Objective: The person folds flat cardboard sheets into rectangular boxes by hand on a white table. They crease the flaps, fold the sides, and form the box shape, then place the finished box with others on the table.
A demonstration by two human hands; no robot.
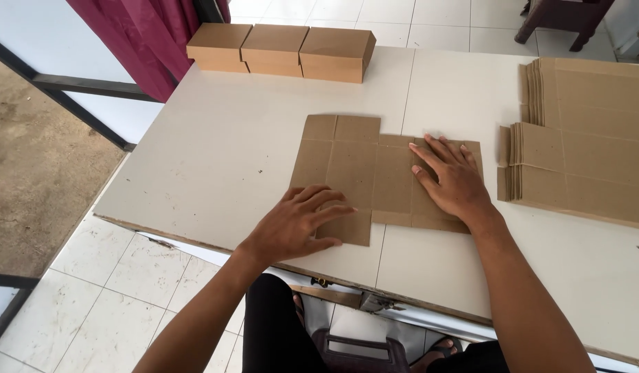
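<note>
Three folded brown boxes [281,52] at table's [229,138] far edge; flat cardboard stack [588,138] right; maroon curtain [143,34] beyond.

Bare table [216,159] L of flat blank [354,166]; box row [281,52] far edge, blank stack [582,159] R.

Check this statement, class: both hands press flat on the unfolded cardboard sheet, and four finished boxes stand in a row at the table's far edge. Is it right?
Not quite. The head view shows three finished boxes in the row, not four. The rest holds: the left hand and right hand press flat on the unfolded cardboard sheet, and the row stands at the far edge of the table.
</note>
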